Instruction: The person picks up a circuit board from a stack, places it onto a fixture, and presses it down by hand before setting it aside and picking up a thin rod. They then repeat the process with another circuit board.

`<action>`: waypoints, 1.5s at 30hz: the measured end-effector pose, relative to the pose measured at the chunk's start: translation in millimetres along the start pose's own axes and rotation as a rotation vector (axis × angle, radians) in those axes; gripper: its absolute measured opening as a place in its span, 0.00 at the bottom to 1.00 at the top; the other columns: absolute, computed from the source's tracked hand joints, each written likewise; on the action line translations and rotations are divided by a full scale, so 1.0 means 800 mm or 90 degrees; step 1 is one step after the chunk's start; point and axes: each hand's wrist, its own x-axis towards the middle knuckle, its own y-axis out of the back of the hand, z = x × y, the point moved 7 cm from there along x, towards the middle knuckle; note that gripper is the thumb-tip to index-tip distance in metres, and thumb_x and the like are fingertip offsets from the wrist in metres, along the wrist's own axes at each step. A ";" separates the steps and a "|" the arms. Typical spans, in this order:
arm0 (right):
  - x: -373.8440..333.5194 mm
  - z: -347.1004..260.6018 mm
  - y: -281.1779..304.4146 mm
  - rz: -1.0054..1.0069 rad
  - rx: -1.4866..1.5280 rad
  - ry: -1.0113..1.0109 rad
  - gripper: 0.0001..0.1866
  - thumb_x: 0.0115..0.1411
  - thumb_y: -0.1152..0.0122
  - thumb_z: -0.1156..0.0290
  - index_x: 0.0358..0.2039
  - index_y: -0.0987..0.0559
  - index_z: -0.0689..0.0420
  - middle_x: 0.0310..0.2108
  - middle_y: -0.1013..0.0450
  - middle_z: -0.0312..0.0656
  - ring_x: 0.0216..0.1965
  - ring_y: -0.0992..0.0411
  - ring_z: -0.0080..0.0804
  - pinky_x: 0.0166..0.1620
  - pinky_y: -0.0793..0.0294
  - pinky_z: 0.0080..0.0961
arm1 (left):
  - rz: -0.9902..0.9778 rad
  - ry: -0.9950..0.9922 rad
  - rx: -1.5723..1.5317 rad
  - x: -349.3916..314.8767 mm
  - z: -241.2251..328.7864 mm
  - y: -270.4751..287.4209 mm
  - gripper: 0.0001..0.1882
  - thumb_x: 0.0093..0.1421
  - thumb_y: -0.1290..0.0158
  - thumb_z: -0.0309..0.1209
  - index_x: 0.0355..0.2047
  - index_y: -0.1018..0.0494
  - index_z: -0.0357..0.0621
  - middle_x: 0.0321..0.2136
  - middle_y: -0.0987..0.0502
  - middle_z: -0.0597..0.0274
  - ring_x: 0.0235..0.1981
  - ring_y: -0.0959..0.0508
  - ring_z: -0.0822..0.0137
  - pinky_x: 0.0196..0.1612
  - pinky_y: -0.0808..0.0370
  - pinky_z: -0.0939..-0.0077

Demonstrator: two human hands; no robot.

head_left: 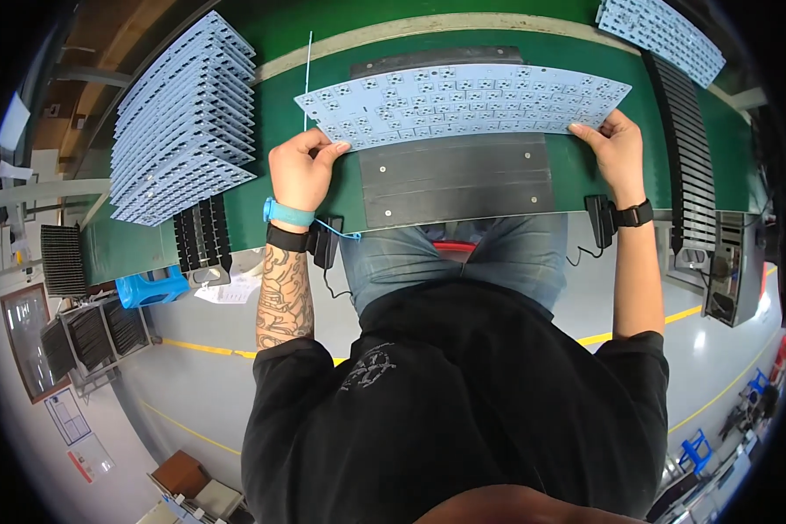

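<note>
A long, pale keyboard circuit board [463, 103] spans the space between my hands, tilted above a black pad [454, 183] with screws in it. My left hand [301, 175] pinches the board's near left corner between thumb and fingers. At the near right corner, my right hand [618, 153] grips it the same way. A blue wrist strap [290, 213] with a blue cord circles my left wrist. Black bands hold small black devices at both wrists. The undersides of the fingers are hidden behind the board.
Many similar boards stand in a stack [183, 122] at left, over a black slotted rack [203, 234]. Another slotted rack [688, 157] stands at right, with boards [664, 39] at its far end. A thin upright rod [309, 65] rises beside the held board's left end.
</note>
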 end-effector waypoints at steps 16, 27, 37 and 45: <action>-0.045 -0.145 0.014 0.262 -0.375 0.251 0.33 0.52 0.23 0.71 0.58 0.26 0.61 0.53 0.24 0.45 0.52 0.26 0.34 0.54 0.26 0.30 | 0.243 -0.221 0.154 -0.014 0.116 0.093 0.34 0.46 0.28 0.34 0.54 0.27 0.44 0.47 0.21 0.49 0.45 0.21 0.53 0.47 0.25 0.61; -0.041 -0.223 -0.176 0.073 -0.634 0.561 0.45 0.37 0.20 0.63 0.59 0.29 0.53 0.46 0.29 0.43 0.52 0.31 0.43 0.57 0.35 0.44 | 0.096 -0.362 0.420 0.014 0.204 -0.008 0.45 0.38 0.28 0.35 0.59 0.32 0.47 0.44 0.27 0.52 0.51 0.27 0.50 0.52 0.33 0.53; -0.025 -0.229 -0.179 -0.016 -0.591 0.524 0.44 0.35 0.20 0.65 0.55 0.29 0.60 0.45 0.32 0.50 0.53 0.35 0.51 0.58 0.38 0.46 | -0.015 -0.315 0.361 0.041 0.194 -0.013 0.44 0.37 0.27 0.36 0.57 0.32 0.43 0.45 0.28 0.50 0.52 0.28 0.50 0.50 0.33 0.50; 0.009 -0.210 -0.180 -0.090 -0.544 0.517 0.44 0.34 0.18 0.60 0.52 0.28 0.59 0.44 0.30 0.51 0.52 0.33 0.52 0.57 0.37 0.45 | 0.054 -0.522 0.123 0.049 0.166 -0.014 0.42 0.38 0.26 0.39 0.54 0.32 0.43 0.44 0.27 0.50 0.51 0.27 0.50 0.50 0.32 0.50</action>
